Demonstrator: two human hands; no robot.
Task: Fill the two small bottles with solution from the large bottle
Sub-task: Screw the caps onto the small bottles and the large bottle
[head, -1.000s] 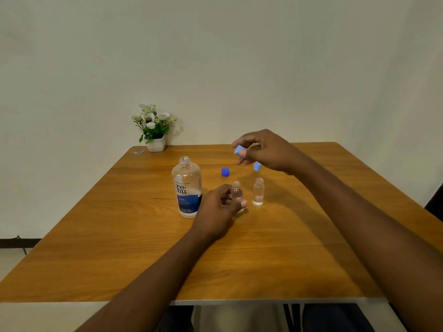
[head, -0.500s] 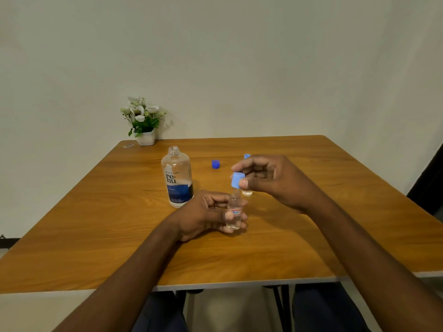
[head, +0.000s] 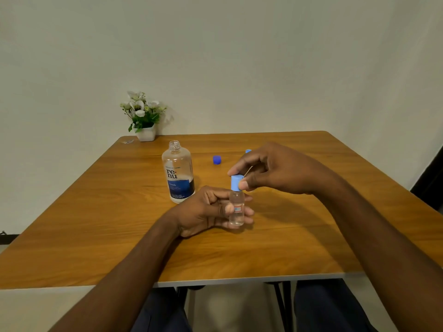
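My left hand grips a small clear bottle upright just above the wooden table. My right hand pinches a light blue cap that sits on the neck of that bottle. The large bottle, clear with a blue label, stands open and uncapped to the left. Its dark blue cap lies on the table behind. A second light blue cap peeks out behind my right hand. The other small bottle is hidden by my right hand.
A small white pot of white flowers stands at the table's far left corner, with a small scrap beside it. The table's near edge runs just above my knees.
My right hand brought the light blue cap down from the far side onto the small bottle's neck. My left hand lifted that bottle and drew it nearer to me.
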